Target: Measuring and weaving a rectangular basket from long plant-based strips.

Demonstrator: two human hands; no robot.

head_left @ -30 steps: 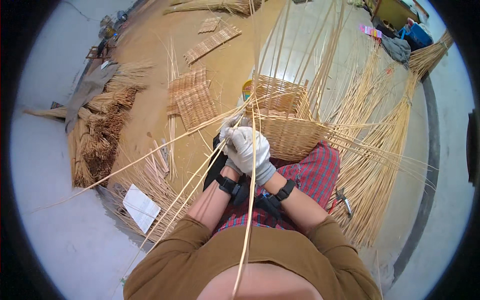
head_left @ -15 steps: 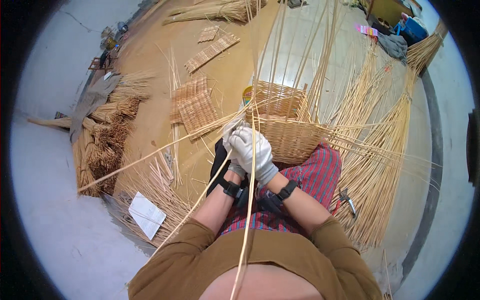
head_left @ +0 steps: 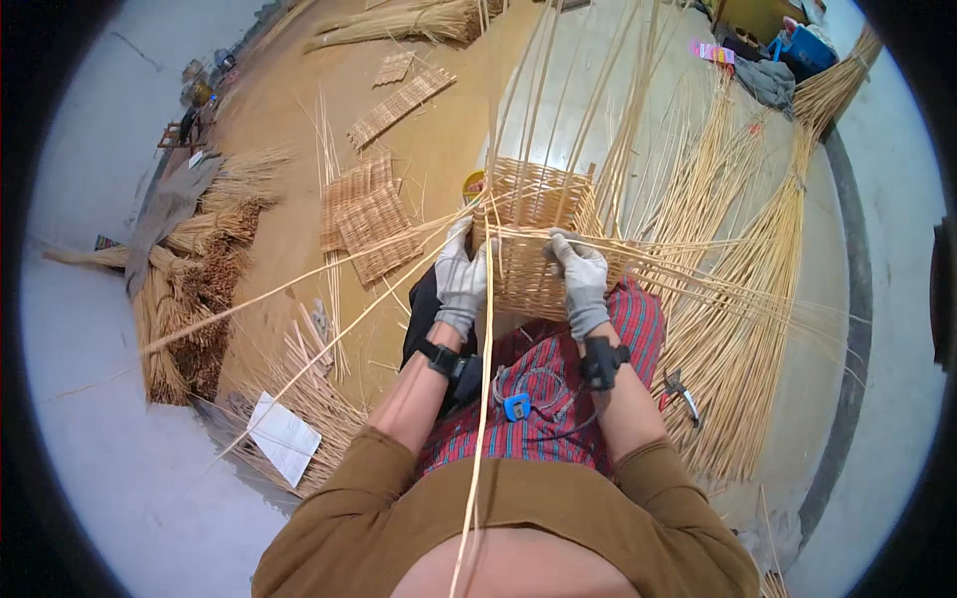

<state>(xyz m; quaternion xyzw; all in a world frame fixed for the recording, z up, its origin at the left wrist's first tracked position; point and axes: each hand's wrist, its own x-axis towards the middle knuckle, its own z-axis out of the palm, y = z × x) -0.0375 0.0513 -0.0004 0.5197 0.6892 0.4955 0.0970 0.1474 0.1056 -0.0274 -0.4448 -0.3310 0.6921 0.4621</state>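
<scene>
A half-woven wicker basket (head_left: pixel 528 284) rests on my lap, with tall upright rods rising from its far side. My left hand (head_left: pixel 461 281), in a pale glove, is closed at the basket's left corner, where several long wicker rods (head_left: pixel 289 284) fan out to the left. My right hand (head_left: pixel 581 277), also gloved, is closed on the near rim, thumb and fingers at the rods lying along it. Rod ends stick out past the rim to the right. One long rod (head_left: pixel 485 399) runs from the left corner down over my body. My fingertips are partly hidden by basket and rods.
Woven panels (head_left: pixel 374 234) lie on the floor at left, beyond them rod bundles (head_left: pixel 204 289). Long loose rods (head_left: pixel 743 329) cover the floor at right, with pruning shears (head_left: pixel 680 397) on them. A blue tape measure (head_left: pixel 516 407) lies on my checked lap cloth. A white sheet (head_left: pixel 284 439) is at lower left.
My hands were together at the basket's left corner. My right hand has moved right along the near rim, and the tape measure on my lap has come into view.
</scene>
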